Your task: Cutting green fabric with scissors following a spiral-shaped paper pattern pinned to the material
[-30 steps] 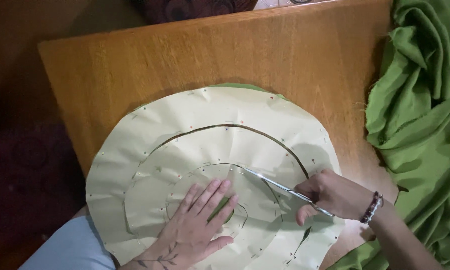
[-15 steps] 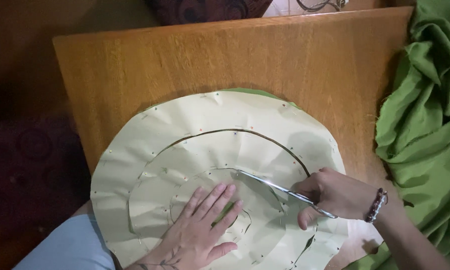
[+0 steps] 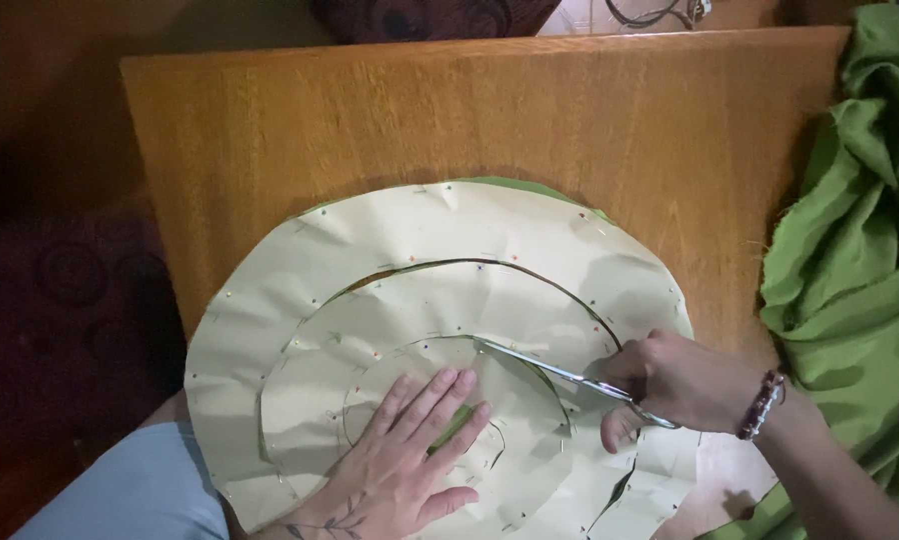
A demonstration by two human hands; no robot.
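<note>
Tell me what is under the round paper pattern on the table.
Green fabric peeks out at the far edge of the paper pattern and through the cut slits; pins dot the paper. How far the fabric extends underneath is hidden by the paper and the left hand.

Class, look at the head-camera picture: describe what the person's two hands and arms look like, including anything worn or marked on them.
Both hands are bare, no gloves or sleeves in view. The left hand has a dark leafy sprig tattoo near the wrist and short, unpainted nails. The right hand has a beaded bracelet of dark reddish and pale beads at the wrist, with a bare forearm beyond it. No rings can be made out.
</note>
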